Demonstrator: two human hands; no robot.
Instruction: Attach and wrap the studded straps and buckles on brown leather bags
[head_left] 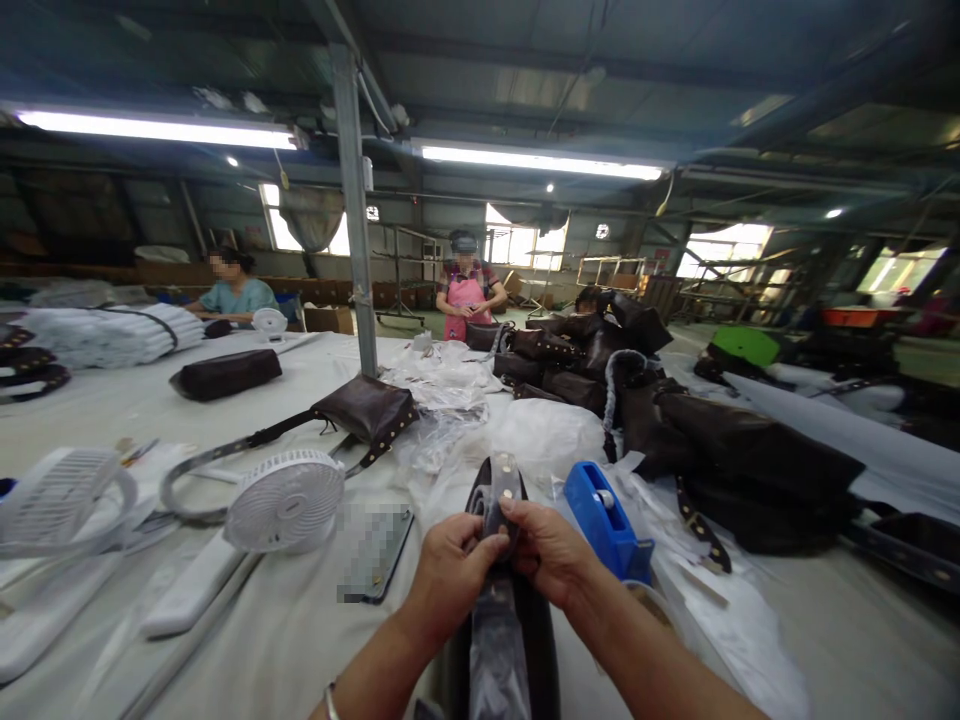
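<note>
Both of my hands meet at the front middle of the table, over a dark brown strap [504, 492] with metal studs and a clear plastic wrap. My left hand [457, 560] pinches the strap from the left, thumb on top. On the other side my right hand [551, 550] grips it too, thumb near a stud. Below the hands, the plastic-wrapped part [499, 640] of the strap runs toward me along a dark leather bag [538, 640]. The fingertips under the strap are hidden.
A blue tape dispenser [607, 520] stands close on the right, a phone [379, 555] and a white fan [285, 505] on the left. Dark bags [750, 450] are heaped at right. A metal post [352, 220] rises ahead; a person in a pink apron [466, 295] stands beyond.
</note>
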